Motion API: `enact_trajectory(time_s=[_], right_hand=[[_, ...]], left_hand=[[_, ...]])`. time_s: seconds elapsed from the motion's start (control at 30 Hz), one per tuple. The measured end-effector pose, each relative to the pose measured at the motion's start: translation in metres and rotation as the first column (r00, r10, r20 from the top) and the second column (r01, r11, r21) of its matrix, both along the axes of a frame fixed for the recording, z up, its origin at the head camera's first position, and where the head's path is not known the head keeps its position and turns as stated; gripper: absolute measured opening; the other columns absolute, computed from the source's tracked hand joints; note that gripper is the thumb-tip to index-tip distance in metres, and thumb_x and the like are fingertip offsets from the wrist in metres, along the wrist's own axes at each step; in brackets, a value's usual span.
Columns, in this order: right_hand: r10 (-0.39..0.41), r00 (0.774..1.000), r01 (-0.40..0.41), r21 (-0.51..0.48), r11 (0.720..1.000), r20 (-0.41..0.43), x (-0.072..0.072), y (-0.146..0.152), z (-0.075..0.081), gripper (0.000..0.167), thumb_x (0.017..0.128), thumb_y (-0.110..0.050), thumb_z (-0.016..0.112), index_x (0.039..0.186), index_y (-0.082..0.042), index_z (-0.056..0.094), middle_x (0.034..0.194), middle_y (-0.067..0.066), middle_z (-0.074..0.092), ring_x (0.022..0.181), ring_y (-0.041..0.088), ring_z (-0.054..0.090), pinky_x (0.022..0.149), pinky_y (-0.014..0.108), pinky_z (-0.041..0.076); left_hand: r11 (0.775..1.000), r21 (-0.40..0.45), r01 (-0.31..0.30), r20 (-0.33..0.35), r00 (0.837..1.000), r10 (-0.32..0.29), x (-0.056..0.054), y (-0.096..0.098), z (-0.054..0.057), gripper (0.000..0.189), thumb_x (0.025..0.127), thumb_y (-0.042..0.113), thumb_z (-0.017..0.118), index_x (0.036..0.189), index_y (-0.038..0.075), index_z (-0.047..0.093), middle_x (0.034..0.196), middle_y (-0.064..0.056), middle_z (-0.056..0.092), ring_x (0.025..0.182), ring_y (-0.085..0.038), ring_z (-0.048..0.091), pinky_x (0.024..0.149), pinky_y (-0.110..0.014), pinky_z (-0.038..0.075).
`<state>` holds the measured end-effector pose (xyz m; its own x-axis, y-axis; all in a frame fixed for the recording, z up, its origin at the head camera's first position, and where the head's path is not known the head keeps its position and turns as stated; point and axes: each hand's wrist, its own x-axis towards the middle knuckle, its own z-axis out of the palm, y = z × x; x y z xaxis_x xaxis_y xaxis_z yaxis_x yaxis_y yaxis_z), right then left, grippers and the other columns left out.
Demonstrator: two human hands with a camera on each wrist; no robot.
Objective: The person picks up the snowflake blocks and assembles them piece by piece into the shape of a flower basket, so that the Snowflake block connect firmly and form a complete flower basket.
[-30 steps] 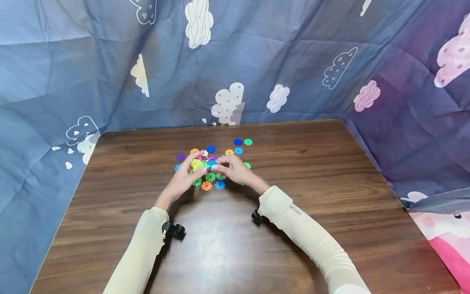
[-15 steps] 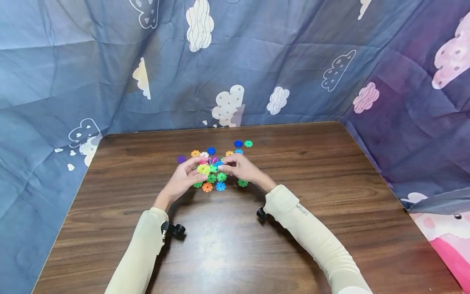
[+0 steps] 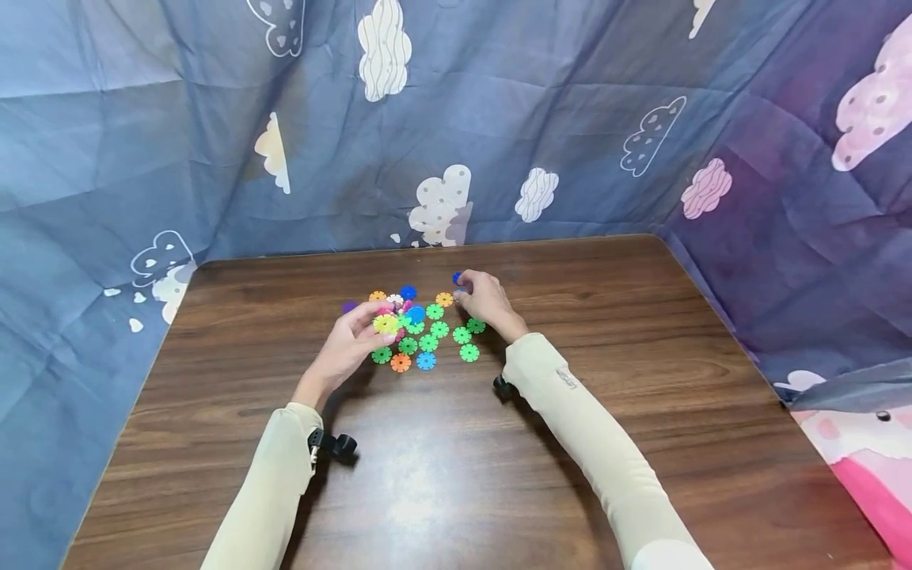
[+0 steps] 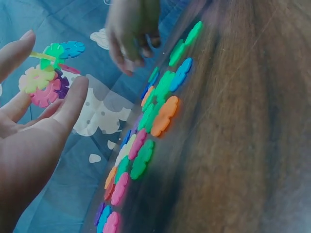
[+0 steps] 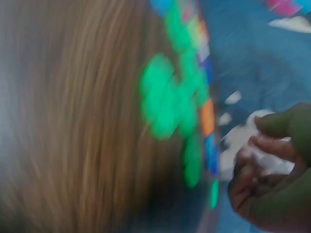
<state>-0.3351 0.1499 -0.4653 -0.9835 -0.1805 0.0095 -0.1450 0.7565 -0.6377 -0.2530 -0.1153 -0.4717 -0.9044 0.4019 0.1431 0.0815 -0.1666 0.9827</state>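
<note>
My left hand (image 3: 340,345) holds a joined cluster of plastic snowflake discs (image 4: 39,79) above the table. Yellow, green, blue, pink and purple discs show in it, locked together at different angles between thumb and fingers. In the head view the cluster's blue disc (image 3: 416,314) points toward the right. My right hand (image 3: 488,304) hovers over the far right discs with its fingers loosely bent. Nothing shows between its thumb and fingers (image 5: 244,184) in the blurred right wrist view. A dark blue disc (image 3: 457,279) peeks out beside its fingertips.
Loose discs lie flat on the brown wooden table (image 3: 627,356): several green ones (image 3: 428,343), an orange one (image 3: 400,362) and a light blue one (image 3: 426,361) at the front. A cloud-patterned cloth (image 3: 584,119) hangs behind the table's far edge.
My right hand has let go of the cluster's blue disc and moved right and away, over the far discs. The left hand keeps the cluster, shifting slightly, and the blue disc stays joined to it.
</note>
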Motion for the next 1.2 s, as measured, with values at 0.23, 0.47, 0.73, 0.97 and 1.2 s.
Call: enact_trajectory(time_s=[0.23,0.47,0.73,0.97,1.2], right_hand=[[-0.015,0.998,-0.001,0.238,0.971,0.067,-0.018,-0.002,-0.013,0.025,0.098,-0.023,0.065,0.114,-0.004,0.062,0.115,0.016,0.053,0.1,0.031,0.053,0.085,0.04,0.047],[-0.008,0.992,-0.021,0.234,0.972,0.122,-0.023,-0.009,-0.006,0.026,0.096,-0.018,0.066,0.117,-0.005,0.056,0.117,0.014,0.057,0.108,0.03,0.05,0.085,0.04,0.043],[0.024,0.999,-0.026,0.081,0.996,0.028,-0.01,-0.004,0.002,0.036,0.1,-0.021,0.061,0.067,-0.007,0.055,0.064,0.0,0.039,0.061,0.018,0.037,0.058,0.029,0.032],[0.106,0.989,-0.132,-0.288,0.948,-0.104,0.029,-0.019,0.033,0.017,0.096,-0.013,0.065,0.085,-0.001,0.064,0.064,0.0,0.052,0.057,0.012,0.042,0.056,0.025,0.036],[0.216,0.973,-0.227,-0.456,0.86,-0.077,0.058,-0.031,0.035,0.018,0.096,-0.009,0.065,0.082,0.002,0.065,0.067,0.013,0.064,0.055,0.021,0.056,0.049,0.026,0.045]], left_hand=[[1.0,-0.017,0.007,0.017,1.0,-0.007,0.001,-0.002,-0.002,0.048,0.092,-0.007,0.06,0.137,-0.011,0.043,0.133,-0.015,0.047,0.106,-0.009,0.06,0.091,-0.02,0.055],[0.997,0.036,0.069,0.017,0.997,-0.07,0.0,0.001,0.001,0.049,0.095,-0.006,0.056,0.14,-0.011,0.037,0.133,-0.005,0.047,0.11,-0.01,0.06,0.103,-0.036,0.052],[0.989,0.121,0.082,0.097,0.991,-0.094,0.002,0.004,0.006,0.042,0.101,-0.006,0.044,0.141,-0.004,0.031,0.136,-0.006,0.036,0.096,-0.011,0.064,0.103,-0.044,0.052],[0.992,0.12,0.045,0.104,0.993,-0.058,0.0,0.004,0.007,0.043,0.104,0.002,0.044,0.143,0.0,0.024,0.132,-0.004,0.032,0.096,-0.01,0.061,0.095,-0.027,0.055],[0.991,0.122,0.055,0.095,0.993,-0.067,0.0,0.011,0.005,0.041,0.105,0.003,0.04,0.142,0.003,0.024,0.136,-0.002,0.027,0.096,-0.007,0.057,0.092,-0.025,0.054]])
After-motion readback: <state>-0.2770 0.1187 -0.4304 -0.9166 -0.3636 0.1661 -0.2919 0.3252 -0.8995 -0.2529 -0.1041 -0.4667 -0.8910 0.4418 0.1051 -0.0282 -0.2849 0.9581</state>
